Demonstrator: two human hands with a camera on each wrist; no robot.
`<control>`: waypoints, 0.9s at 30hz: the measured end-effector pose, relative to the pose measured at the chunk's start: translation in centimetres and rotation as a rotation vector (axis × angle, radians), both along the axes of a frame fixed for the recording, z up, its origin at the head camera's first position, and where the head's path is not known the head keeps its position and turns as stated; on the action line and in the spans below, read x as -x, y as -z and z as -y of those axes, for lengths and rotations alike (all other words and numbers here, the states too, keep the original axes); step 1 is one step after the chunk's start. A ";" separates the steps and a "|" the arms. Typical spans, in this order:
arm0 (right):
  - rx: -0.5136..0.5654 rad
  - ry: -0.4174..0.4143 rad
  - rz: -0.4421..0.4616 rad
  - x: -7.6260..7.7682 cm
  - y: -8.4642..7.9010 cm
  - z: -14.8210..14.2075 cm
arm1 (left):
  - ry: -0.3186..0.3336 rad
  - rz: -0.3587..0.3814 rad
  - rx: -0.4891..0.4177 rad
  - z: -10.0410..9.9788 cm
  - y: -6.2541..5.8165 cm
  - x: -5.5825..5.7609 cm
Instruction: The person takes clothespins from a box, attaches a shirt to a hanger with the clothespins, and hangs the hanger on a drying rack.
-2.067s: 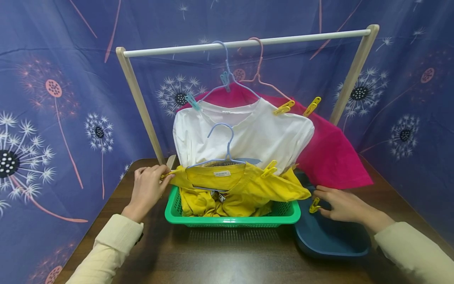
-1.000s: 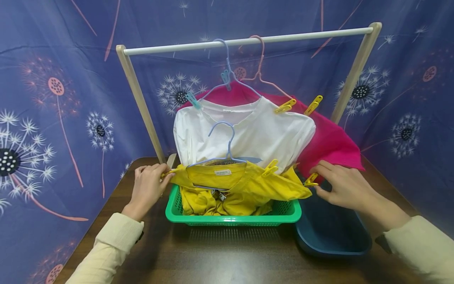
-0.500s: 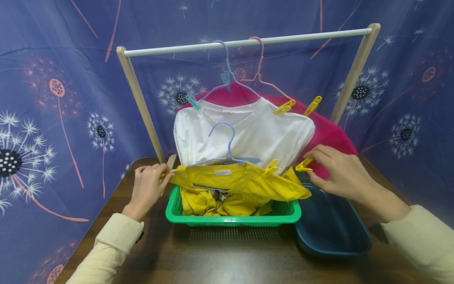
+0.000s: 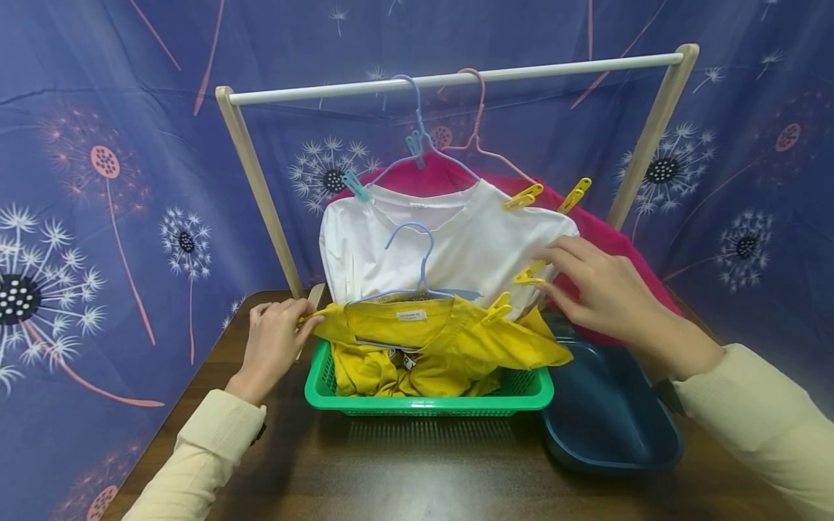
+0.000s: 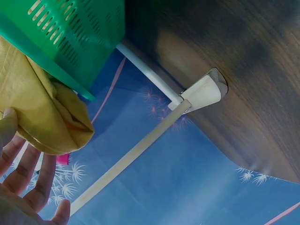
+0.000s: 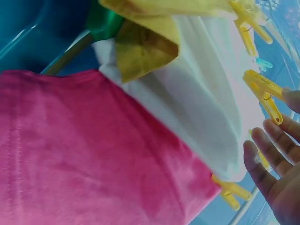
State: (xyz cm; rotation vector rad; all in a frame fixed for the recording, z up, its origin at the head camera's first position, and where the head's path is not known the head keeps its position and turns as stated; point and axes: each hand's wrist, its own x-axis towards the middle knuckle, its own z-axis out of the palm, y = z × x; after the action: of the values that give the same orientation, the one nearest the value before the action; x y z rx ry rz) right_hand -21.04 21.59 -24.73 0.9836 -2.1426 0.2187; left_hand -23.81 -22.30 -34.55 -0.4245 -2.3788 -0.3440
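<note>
My left hand [image 4: 274, 344] pinches the left shoulder of a yellow shirt [image 4: 417, 329]; the left wrist view shows the thumb lying on the cloth. A blue hanger [image 4: 424, 268] sits in the shirt's neck, and one yellow clothespin clipped at the shoulder [image 4: 498, 308] stands on its right side. The rest of the shirt lies bunched in a green basket [image 4: 426, 404]. Between thumb and fingertips, my right hand [image 4: 602, 293] holds another yellow clothespin [image 6: 263, 93], raised above the shirt's right sleeve and in front of a white shirt [image 4: 449, 246].
Behind, a rack with a white rail [image 4: 573, 71] carries the white shirt and a magenta garment [image 4: 609, 239] on hangers, with blue and yellow clothespins on them. A dark blue bin [image 4: 609, 412] stands right of the basket on the wooden table [image 4: 404, 470].
My right hand has risen from over the blue bin with the clothespin and moved left toward the yellow shirt. The magenta cloth shifted as it passed. The left hand has stayed in place.
</note>
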 end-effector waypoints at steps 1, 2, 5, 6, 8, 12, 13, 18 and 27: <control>0.001 -0.002 0.001 0.0 -0.1 0.3 | 0.000 0.001 0.000 0.0 0.0 0.0; 0.001 -0.001 0.006 0.0 -0.2 0.5 | 0.000 0.002 0.001 -0.1 -0.1 0.0; 0.006 -0.006 0.012 0.0 -0.5 1.4 | 0.003 0.007 0.005 -0.2 -0.2 0.0; 0.008 -0.009 0.015 0.0 -0.5 1.7 | 0.004 0.008 0.008 -0.3 -0.3 0.0; 0.013 -0.019 0.017 0.0 -0.6 2.2 | 0.008 0.010 0.014 -0.4 -0.4 0.0; 0.017 -0.042 0.023 0.0 -0.6 3.3 | 0.013 0.010 0.023 -0.7 -0.6 0.1; 0.017 -0.048 0.023 0.1 -0.6 3.6 | 0.015 0.009 0.024 -0.8 -0.6 0.1; 0.017 -0.077 0.040 0.1 -0.6 4.8 | 0.030 0.014 0.016 -1.3 -0.8 0.0; -0.004 -0.150 0.057 0.1 -0.6 6.7 | 0.051 0.044 0.002 -1.8 -0.9 -0.1</control>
State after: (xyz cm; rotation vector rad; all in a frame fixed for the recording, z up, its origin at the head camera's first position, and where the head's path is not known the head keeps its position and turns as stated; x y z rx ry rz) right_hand -21.11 14.88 -24.09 1.1546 -2.1229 0.3188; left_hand -23.71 -20.52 -33.61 -0.4842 -2.4142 -0.3774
